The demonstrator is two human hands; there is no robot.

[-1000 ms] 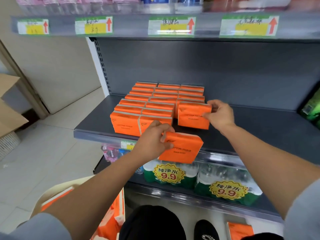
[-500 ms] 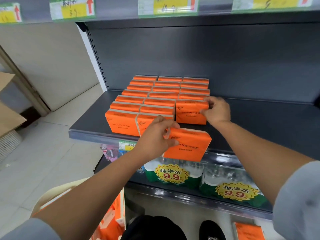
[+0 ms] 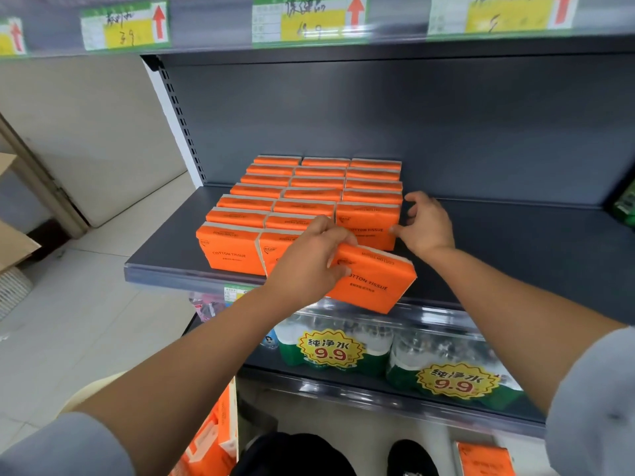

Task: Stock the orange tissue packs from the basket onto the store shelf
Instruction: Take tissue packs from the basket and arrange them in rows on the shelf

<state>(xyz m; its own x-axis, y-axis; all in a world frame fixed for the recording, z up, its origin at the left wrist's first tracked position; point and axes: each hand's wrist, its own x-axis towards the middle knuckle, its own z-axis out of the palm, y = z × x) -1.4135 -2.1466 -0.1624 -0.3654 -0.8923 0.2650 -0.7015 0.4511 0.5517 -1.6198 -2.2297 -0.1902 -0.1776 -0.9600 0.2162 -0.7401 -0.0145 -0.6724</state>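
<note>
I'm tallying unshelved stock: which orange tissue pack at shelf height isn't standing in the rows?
The pack gripped by the left hand, tilted in front of the shelf; the rest stand upright in rows.

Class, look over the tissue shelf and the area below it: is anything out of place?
Yes: one orange pack seems to lie on the floor at lower right, beside a shoe, away from the shelved rows. The left hand holds a tilted pack, unshelved.
</note>
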